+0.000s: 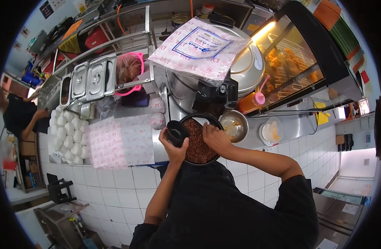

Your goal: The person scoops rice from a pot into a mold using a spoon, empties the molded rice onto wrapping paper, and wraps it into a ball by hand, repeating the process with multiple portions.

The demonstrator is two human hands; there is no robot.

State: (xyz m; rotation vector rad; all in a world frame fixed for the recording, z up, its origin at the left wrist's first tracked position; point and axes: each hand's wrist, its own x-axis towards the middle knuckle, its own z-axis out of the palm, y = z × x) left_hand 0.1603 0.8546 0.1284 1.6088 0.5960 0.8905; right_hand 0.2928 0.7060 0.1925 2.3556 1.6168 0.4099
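Note:
A round black pan (200,143) full of reddish-brown crumbly food stands at the counter's front edge. My left hand (174,145) is wrapped round a small black bowl (177,131) at the pan's left rim. Over the pan's upper right part is my right hand (216,139), its fingers closed at the food; a pale flat edge shows by the fingertips, but what they hold is mostly hidden. Printed paper sheets (136,140) lie left of the bowl. To the right of the pan sits a metal bowl (233,126) with some food remains.
White rounded pieces (69,135) are piled at the left, below lidded metal trays (97,78). A wrapped paper stack (198,47) lies on equipment behind the pan. Back right stands a lit glass food case (290,62). A white tub (270,132) is at the right. Another person (20,114) stands far left.

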